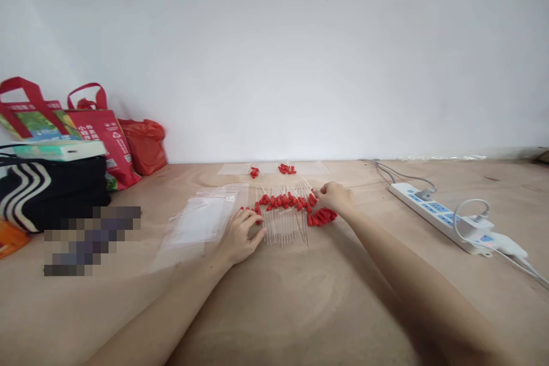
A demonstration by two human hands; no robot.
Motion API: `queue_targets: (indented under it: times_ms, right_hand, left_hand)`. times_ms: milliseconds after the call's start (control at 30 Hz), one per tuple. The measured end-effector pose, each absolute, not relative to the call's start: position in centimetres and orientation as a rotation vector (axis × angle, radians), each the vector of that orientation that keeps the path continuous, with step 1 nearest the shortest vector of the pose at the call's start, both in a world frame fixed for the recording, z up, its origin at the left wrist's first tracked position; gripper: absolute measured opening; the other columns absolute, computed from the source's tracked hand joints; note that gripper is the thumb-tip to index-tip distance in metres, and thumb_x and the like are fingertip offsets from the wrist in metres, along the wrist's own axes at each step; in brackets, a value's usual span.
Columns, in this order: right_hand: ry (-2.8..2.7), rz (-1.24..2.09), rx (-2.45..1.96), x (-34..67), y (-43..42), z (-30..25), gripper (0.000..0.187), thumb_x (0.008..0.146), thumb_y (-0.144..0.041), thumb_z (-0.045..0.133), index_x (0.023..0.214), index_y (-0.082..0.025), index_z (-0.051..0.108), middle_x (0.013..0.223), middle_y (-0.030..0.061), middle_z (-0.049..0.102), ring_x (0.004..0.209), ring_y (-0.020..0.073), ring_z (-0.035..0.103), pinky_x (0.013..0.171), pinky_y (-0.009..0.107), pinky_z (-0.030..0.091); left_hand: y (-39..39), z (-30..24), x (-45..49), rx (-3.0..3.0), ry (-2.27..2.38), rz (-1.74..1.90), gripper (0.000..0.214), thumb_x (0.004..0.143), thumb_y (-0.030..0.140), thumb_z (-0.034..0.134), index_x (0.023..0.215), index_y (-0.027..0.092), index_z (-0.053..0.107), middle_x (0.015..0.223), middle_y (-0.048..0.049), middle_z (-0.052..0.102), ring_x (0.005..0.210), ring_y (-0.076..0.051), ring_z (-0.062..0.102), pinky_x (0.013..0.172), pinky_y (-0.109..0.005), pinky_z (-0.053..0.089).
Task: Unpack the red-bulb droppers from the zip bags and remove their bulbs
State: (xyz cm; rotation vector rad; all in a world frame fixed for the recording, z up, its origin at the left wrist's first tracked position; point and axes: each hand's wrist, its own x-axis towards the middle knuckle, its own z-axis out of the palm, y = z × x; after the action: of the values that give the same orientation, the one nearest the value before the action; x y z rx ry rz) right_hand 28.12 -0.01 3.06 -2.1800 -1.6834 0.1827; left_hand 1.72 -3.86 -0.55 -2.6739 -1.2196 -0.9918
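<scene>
Thin clear droppers with red rubber bulbs lie in a row on the wooden table, their red ends (281,201) bunched along the middle. Toward me, more clear tubes (281,229) lie side by side. At the left end of this row rests my left hand (242,234), its thumb and fingers apart, fingertips beside the tubes and a red bulb. My right hand (337,197) is at the right end, thumb and forefinger pinched at the red end of a dropper; the fingers partly hide it. Just below that hand lies a cluster of red-bulbed droppers (321,217).
Clear plastic bags (201,217) lie left of the row. Behind it, more red bulbs (286,169) rest on clear bags by the wall. A white power strip (433,211) with cables is at right. Red shopping bags (103,143) and a black bag (64,189) stand at left.
</scene>
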Motion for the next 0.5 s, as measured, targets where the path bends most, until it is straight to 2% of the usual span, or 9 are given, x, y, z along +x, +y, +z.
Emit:
queue_targets:
  times_ms: [133, 267, 367, 433, 500]
  right_hand:
    - [-1.810, 0.138, -1.906, 28.6, -2.6, 2.9, 0.027, 0.077, -0.041, 0.046, 0.068, -0.020, 0.061, 0.075, 0.0032, 0.065, 0.073, 0.0163, 0.056, 0.064, 0.026, 0.032]
    - [-1.998, -0.092, -1.456, 27.0, -6.0, 0.5, 0.024, 0.080, -0.036, 0.046, 0.068, -0.019, 0.059, 0.074, 0.0021, 0.063, 0.075, 0.0161, 0.051, 0.069, 0.029, 0.027]
    - [-2.071, -0.263, -1.230, 25.2, -7.7, -1.1, 0.024, 0.082, -0.034, 0.045, 0.069, -0.018, 0.057, 0.070, 0.0021, 0.060, 0.071, 0.0150, 0.047, 0.068, 0.030, 0.024]
    - [-2.067, -0.305, -1.146, 24.4, -8.3, -1.6, 0.025, 0.083, -0.033, 0.044, 0.069, -0.017, 0.056, 0.067, 0.0019, 0.058, 0.068, 0.0145, 0.044, 0.067, 0.030, 0.023]
    - [-2.051, -0.291, -1.098, 24.0, -8.5, -1.7, 0.025, 0.084, -0.032, 0.043, 0.069, -0.017, 0.055, 0.066, 0.0017, 0.058, 0.068, 0.0141, 0.043, 0.067, 0.030, 0.023]
  left_hand:
    - [-4.0, -0.6, 2.1, -2.576, -1.203, -0.987, 0.026, 0.077, 0.026, 0.050, 0.102, 0.018, 0.052, 0.095, -0.0073, 0.056, 0.091, -0.021, 0.050, 0.081, -0.036, 0.039]
    - [-4.9, -0.4, 3.1, -2.337, -1.115, -0.947, 0.040, 0.078, 0.031, 0.051, 0.117, 0.021, 0.046, 0.115, -0.0110, 0.051, 0.104, -0.024, 0.046, 0.090, -0.044, 0.028]
    - [-5.6, -0.3, 3.9, -2.258, -0.909, -0.915, 0.025, 0.083, 0.030, 0.048, 0.106, 0.027, 0.054, 0.110, -0.0064, 0.057, 0.099, -0.021, 0.050, 0.090, -0.044, 0.023]
    - [-5.8, -0.3, 4.2, -2.250, -0.796, -0.905, 0.015, 0.084, 0.028, 0.047, 0.093, 0.027, 0.059, 0.097, -0.0017, 0.063, 0.090, -0.018, 0.054, 0.087, -0.042, 0.023]
    - [-5.9, -0.3, 4.3, -2.258, -0.751, -0.892, 0.014, 0.085, 0.025, 0.046, 0.084, 0.025, 0.061, 0.079, 0.0014, 0.066, 0.080, -0.016, 0.055, 0.085, -0.040, 0.024]
